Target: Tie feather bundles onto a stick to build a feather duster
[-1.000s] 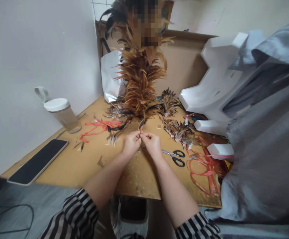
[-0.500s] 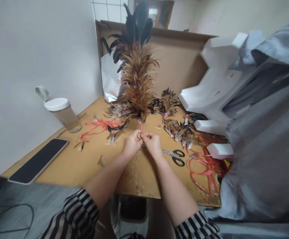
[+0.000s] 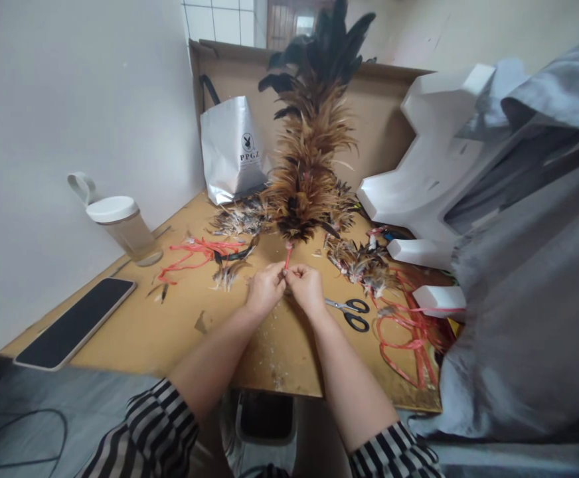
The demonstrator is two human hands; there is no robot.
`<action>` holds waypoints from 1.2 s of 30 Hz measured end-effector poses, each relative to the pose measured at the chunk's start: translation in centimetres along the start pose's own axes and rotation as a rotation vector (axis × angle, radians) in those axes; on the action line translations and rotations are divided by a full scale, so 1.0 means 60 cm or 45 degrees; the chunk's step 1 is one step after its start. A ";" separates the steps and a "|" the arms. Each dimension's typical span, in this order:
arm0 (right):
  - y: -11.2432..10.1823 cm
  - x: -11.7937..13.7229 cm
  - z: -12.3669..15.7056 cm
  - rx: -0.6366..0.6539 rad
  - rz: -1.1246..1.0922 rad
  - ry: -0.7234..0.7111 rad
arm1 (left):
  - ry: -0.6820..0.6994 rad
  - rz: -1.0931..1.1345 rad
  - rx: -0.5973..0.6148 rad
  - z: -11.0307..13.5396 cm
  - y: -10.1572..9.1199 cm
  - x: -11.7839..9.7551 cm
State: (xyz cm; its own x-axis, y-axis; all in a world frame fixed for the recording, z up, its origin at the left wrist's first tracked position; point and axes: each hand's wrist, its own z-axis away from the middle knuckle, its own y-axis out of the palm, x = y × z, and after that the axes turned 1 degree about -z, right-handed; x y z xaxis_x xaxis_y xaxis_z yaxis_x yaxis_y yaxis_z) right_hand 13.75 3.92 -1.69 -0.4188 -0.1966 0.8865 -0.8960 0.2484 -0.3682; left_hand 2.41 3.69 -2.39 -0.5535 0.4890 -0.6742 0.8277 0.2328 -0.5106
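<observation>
A tall feather duster [image 3: 312, 153], brown below with long black feathers at its tip, stands above the table, leaning a little to the right. Its thin handle is wrapped in red strip. My left hand [image 3: 266, 289] and my right hand [image 3: 305, 287] meet at the handle's lower end, both with fingers pinched around it. The handle's very end is hidden by the fingers. Black-handled scissors [image 3: 352, 312] lie just right of my right hand. Loose feathers [image 3: 230, 273] lie beyond my left hand, and tied feather bundles [image 3: 356, 262] are at the right.
On the left are a phone [image 3: 75, 323] and a white-lidded cup [image 3: 125, 226]. Red plastic strips [image 3: 413, 345] lie tangled at the right, with more red strips [image 3: 194, 251] at left. A silver bag [image 3: 230, 153] stands behind; white foam [image 3: 433, 159] and grey cloth [image 3: 528, 318] crowd the right.
The feather duster's top has swung to the right, uncovering the silver bag's printed front and covering part of the feather bundle behind. Both hands stay at almost the same place, still pinching the handle.
</observation>
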 end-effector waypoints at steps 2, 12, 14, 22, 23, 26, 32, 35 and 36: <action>-0.002 -0.001 -0.001 0.002 0.029 -0.014 | 0.041 -0.006 0.009 0.000 0.000 0.002; -0.026 0.006 -0.002 0.146 0.113 -0.174 | 0.050 0.010 -0.012 -0.002 0.003 0.015; -0.030 0.012 0.001 0.153 0.176 -0.188 | 0.047 -0.015 -0.012 -0.003 0.002 0.015; -0.031 0.022 0.009 0.184 0.351 -0.128 | 0.031 -0.223 0.024 -0.007 0.001 0.023; -0.030 0.022 0.010 0.197 0.332 -0.169 | 0.027 -0.222 0.028 -0.007 0.001 0.023; -0.028 0.023 0.010 0.211 0.269 -0.295 | -0.007 -0.158 0.031 -0.003 0.000 0.019; -0.031 0.015 0.004 0.331 -0.034 -0.209 | -0.303 0.331 -0.063 -0.003 0.006 0.010; -0.037 0.009 -0.002 0.395 -0.222 -0.024 | -0.445 0.545 -0.122 -0.008 0.009 0.013; -0.039 0.008 -0.004 0.406 -0.271 0.029 | -0.487 0.610 -0.122 -0.010 0.009 0.014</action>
State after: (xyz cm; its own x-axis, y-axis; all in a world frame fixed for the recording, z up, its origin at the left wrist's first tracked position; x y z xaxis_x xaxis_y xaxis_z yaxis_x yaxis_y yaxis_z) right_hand 15.68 3.46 -0.36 -0.2184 -0.1902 0.9571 -0.9650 -0.1036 -0.2408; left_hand 2.44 4.71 -2.94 -0.0975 0.2262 -0.9692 0.9873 0.1447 -0.0655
